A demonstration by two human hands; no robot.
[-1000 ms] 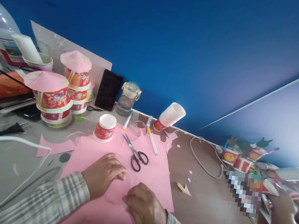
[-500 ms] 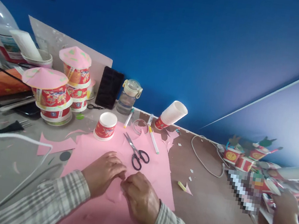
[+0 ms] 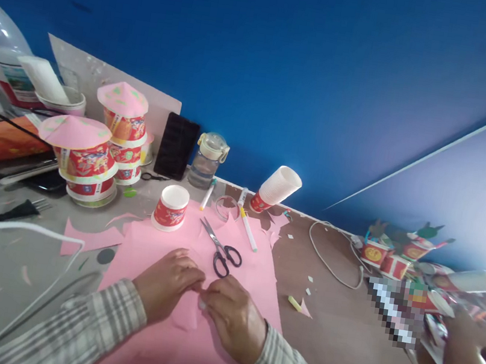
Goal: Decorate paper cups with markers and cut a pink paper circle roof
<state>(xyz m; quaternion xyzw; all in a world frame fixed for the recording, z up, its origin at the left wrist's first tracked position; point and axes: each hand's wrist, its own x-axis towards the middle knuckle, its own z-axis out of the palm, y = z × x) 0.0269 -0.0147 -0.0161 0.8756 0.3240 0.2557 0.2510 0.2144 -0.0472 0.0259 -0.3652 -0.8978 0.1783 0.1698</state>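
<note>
A small piece of pink paper [image 3: 187,312] is pinched between my hands, and its upper edge is hidden by my fingers. My left hand [image 3: 167,286] has its fingers bent and closed on the left side of the piece. Closed in a pinch, my right hand [image 3: 234,314] grips the other side. Both are over large pink sheets [image 3: 252,305] spread on the desk. Just beyond my fingertips lie scissors with black handles [image 3: 228,259], blades slightly apart. A red and white paper cup [image 3: 171,208] stands upside down at the sheet's far left corner.
Stacked cups with pink cone roofs [image 3: 80,152] stand at left, near a plug [image 3: 19,211] and a white cable [image 3: 53,230]. Behind are a water bottle [image 3: 207,161], a black phone [image 3: 177,147] and leaning cups [image 3: 278,187]. At far right, another person's hands [image 3: 471,332] work beside several decorated cups [image 3: 374,251].
My right hand has turned slightly, and its fingers have shifted on the pink paper, so more of the piece shows. The left hand has hardly moved. The view has tilted up slightly.
</note>
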